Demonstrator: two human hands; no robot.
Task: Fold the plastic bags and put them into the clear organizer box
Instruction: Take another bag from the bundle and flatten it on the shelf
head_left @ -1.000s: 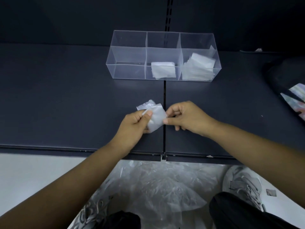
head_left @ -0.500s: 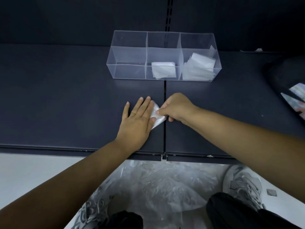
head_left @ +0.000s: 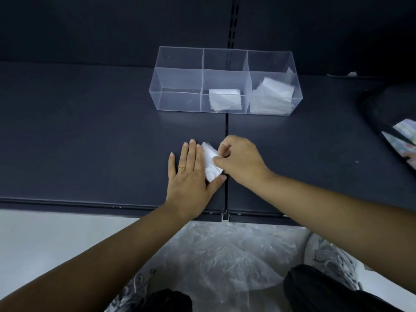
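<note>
A small folded white plastic bag (head_left: 210,162) lies on the dark shelf (head_left: 90,131) between my hands. My left hand (head_left: 191,176) rests flat, fingers spread, its index finger and thumb against the bag's left edge. My right hand (head_left: 238,161) pinches the bag's right edge with curled fingers. Behind them stands the clear organizer box (head_left: 180,73) with three compartments: the left one holds nothing, the middle holds a folded bag (head_left: 225,101), the right holds a stack of folded bags (head_left: 272,97).
A heap of loose clear plastic bags (head_left: 225,262) lies on the floor below the shelf edge, between my shoes. A dark bag with colourful items (head_left: 396,122) sits at the right. A seam (head_left: 227,127) splits the shelf.
The bag went from being held up between both hands down onto the shelf. My left hand opened and flattened beside it, then slid left, uncovering more of the bag.
</note>
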